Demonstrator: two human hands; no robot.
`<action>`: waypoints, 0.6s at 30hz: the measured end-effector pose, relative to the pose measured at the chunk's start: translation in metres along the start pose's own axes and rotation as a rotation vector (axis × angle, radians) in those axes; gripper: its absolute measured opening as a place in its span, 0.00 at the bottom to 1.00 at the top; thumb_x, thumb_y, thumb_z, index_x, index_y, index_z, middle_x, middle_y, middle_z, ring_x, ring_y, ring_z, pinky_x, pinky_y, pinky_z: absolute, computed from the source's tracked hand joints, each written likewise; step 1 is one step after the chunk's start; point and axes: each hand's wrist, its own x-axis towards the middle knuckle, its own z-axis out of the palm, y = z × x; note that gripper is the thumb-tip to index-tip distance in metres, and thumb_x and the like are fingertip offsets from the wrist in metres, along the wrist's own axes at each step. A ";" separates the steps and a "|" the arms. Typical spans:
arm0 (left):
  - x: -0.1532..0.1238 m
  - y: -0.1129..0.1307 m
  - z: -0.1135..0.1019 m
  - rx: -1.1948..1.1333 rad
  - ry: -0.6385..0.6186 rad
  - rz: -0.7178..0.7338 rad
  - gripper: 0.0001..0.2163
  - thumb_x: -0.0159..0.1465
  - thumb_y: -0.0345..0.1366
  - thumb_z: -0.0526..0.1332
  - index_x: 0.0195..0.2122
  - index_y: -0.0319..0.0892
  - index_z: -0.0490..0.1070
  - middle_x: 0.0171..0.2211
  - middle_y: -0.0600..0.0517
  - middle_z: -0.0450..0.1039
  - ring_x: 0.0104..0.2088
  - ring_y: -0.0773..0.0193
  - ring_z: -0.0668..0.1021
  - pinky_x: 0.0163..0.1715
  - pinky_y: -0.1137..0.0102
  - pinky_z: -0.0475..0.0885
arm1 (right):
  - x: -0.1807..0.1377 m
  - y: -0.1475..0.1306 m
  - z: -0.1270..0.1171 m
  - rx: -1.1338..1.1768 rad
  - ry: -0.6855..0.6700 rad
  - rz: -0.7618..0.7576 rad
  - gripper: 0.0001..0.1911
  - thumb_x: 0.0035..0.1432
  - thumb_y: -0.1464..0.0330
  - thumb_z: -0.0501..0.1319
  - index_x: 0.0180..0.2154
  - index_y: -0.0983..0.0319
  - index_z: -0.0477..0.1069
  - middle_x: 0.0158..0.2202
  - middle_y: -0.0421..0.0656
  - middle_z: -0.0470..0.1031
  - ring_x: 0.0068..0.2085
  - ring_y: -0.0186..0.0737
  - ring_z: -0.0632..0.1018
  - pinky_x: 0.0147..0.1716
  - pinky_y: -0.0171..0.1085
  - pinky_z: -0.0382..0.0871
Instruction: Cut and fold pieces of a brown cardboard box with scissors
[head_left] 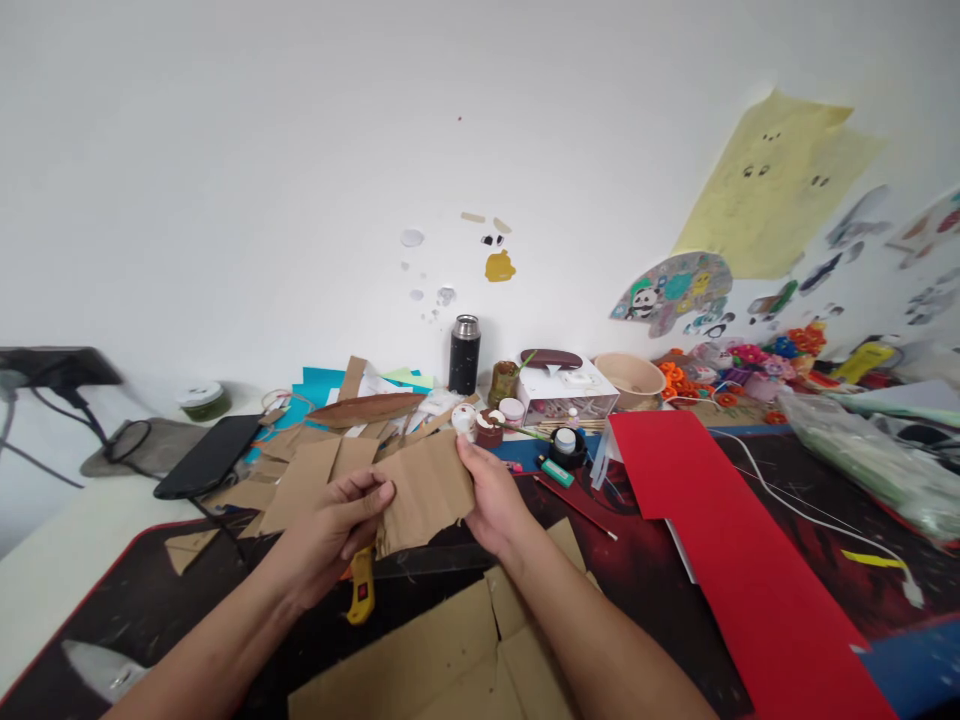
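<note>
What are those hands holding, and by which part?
A piece of cardboard: the left hand grips its left edge, the right hand its right edge.

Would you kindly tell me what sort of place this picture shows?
Probably a craft workspace, perhaps at home: it has a ragged-edged brown cardboard piece, a pile of flat brown cardboard scraps, and a long sheet of red card or paper.

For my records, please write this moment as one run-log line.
left hand: holds cardboard piece, left edge | right hand: holds same piece, right edge | nearby: yellow-handled tool, larger cardboard, red sheet
</note>
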 end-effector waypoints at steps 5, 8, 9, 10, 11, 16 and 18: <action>-0.003 0.000 0.007 -0.088 0.018 0.007 0.21 0.43 0.47 0.83 0.27 0.40 0.77 0.17 0.61 0.63 0.13 0.81 0.50 0.16 0.76 0.40 | -0.006 0.001 0.008 0.094 -0.027 0.077 0.30 0.50 0.43 0.75 0.42 0.61 0.79 0.42 0.51 0.85 0.46 0.56 0.85 0.40 0.46 0.80; -0.005 -0.003 0.009 -0.117 -0.010 -0.006 0.23 0.42 0.48 0.84 0.27 0.40 0.76 0.16 0.63 0.60 0.14 0.81 0.49 0.17 0.77 0.42 | -0.009 0.004 0.011 0.100 -0.054 0.140 0.30 0.57 0.41 0.69 0.44 0.60 0.79 0.41 0.52 0.85 0.45 0.57 0.85 0.37 0.46 0.80; -0.005 -0.004 0.009 -0.119 -0.024 -0.004 0.23 0.42 0.49 0.84 0.26 0.41 0.75 0.16 0.63 0.58 0.15 0.81 0.48 0.17 0.77 0.43 | -0.009 0.005 0.011 0.092 -0.076 0.164 0.32 0.59 0.40 0.66 0.46 0.60 0.79 0.40 0.52 0.84 0.44 0.57 0.85 0.35 0.46 0.80; -0.006 -0.005 0.009 -0.119 -0.041 0.002 0.23 0.43 0.49 0.83 0.26 0.41 0.75 0.15 0.64 0.56 0.15 0.80 0.48 0.18 0.77 0.43 | -0.010 0.007 0.011 0.084 -0.101 0.186 0.33 0.60 0.38 0.65 0.47 0.61 0.78 0.38 0.51 0.84 0.42 0.57 0.85 0.33 0.45 0.80; -0.006 -0.006 0.009 -0.119 -0.058 0.012 0.23 0.44 0.50 0.83 0.26 0.41 0.74 0.15 0.64 0.54 0.16 0.79 0.47 0.18 0.76 0.44 | -0.010 0.009 0.011 0.079 -0.124 0.205 0.35 0.60 0.37 0.64 0.49 0.61 0.78 0.37 0.51 0.83 0.40 0.56 0.85 0.31 0.44 0.79; -0.008 -0.009 0.011 -0.123 -0.099 0.059 0.23 0.46 0.52 0.81 0.25 0.42 0.73 0.16 0.65 0.49 0.17 0.76 0.46 0.19 0.75 0.45 | -0.013 0.011 0.014 0.100 -0.219 0.284 0.38 0.60 0.36 0.62 0.48 0.64 0.78 0.30 0.47 0.81 0.29 0.45 0.81 0.18 0.33 0.66; -0.008 -0.009 0.013 -0.115 -0.091 0.066 0.22 0.46 0.52 0.82 0.25 0.42 0.74 0.16 0.63 0.52 0.18 0.76 0.48 0.19 0.75 0.47 | -0.015 0.008 0.015 0.108 -0.242 0.295 0.39 0.61 0.35 0.60 0.48 0.64 0.78 0.31 0.48 0.81 0.30 0.46 0.82 0.20 0.35 0.68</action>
